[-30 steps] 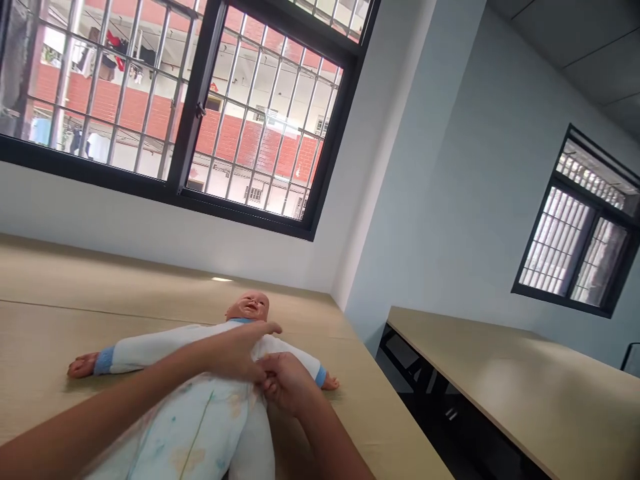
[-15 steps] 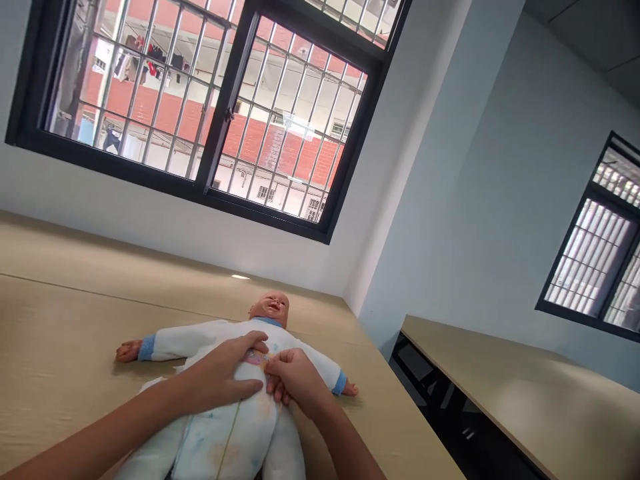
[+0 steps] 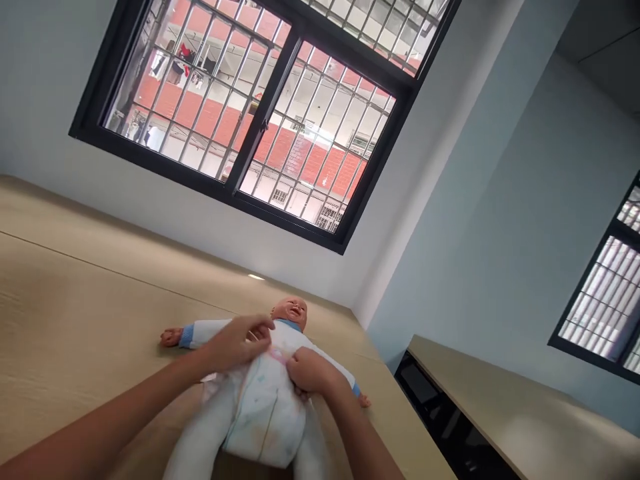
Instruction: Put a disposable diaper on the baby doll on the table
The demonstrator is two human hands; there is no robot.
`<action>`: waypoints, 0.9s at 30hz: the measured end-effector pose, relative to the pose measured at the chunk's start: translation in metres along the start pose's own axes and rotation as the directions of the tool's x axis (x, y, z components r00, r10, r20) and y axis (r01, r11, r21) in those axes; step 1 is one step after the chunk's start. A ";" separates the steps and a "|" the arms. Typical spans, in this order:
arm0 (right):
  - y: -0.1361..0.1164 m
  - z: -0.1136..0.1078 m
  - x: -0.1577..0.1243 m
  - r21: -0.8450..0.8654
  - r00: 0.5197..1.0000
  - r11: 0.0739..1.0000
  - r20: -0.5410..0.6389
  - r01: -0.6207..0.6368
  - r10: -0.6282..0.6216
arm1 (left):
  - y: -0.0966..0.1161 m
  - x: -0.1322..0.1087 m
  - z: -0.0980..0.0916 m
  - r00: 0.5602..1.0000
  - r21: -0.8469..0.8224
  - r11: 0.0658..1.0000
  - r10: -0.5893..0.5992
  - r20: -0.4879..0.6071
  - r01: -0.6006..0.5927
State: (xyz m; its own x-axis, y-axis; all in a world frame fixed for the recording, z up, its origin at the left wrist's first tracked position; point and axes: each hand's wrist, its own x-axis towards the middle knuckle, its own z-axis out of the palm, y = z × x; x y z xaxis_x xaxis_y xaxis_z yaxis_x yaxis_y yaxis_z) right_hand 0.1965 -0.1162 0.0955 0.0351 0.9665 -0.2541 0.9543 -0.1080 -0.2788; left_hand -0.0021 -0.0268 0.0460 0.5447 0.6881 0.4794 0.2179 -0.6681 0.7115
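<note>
A baby doll (image 3: 290, 312) lies on its back on the table, arms spread, in a white suit with blue cuffs and collar. A white diaper (image 3: 265, 417) with pale prints and a centre line covers its lower body over the suit. My left hand (image 3: 243, 343) is at the waistband's left side, fingers loosely curled and thumb apart from them; nothing shows clearly between them. My right hand (image 3: 314, 372) is closed at the diaper's right waist edge, its fingertips partly hidden. Between my hands a pink strip (image 3: 279, 355) shows at the waistband.
The light wood table (image 3: 100, 293) runs back to the wall beneath a barred window (image 3: 240, 120). To the right, across a gap, stands a second table (image 3: 500, 387) with a dark underside. Another window (image 3: 600, 287) is at the far right.
My left hand has risen off the diaper's front and its fingers have curled. My right hand stays at the waistband, now closed nearer the right edge. The view has shifted and tilted.
</note>
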 end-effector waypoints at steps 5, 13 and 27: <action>-0.007 -0.017 -0.018 -0.136 0.954 0.991 -0.298 0.001 -0.042 | -0.042 -0.001 -0.045 0.996 0.258 0.962 -0.079 -0.038 0.086; -0.043 0.006 0.038 -0.184 0.838 0.918 -0.377 0.351 -0.396 | -0.038 -0.005 -0.059 0.923 0.412 0.909 -0.212 0.321 0.066; -0.044 0.034 0.065 -0.214 0.871 0.953 -0.401 0.213 -0.284 | -0.030 -0.003 -0.068 0.793 0.336 0.926 -0.332 0.510 0.172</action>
State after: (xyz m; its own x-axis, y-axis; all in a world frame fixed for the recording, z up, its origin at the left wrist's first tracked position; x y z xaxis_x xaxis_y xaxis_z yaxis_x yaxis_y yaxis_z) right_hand 0.1467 -0.0563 0.0602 -0.1214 0.9658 0.2293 0.9808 0.1522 -0.1220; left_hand -0.0656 0.0105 0.0585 0.7727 0.6236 -0.1183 0.5674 -0.5952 0.5690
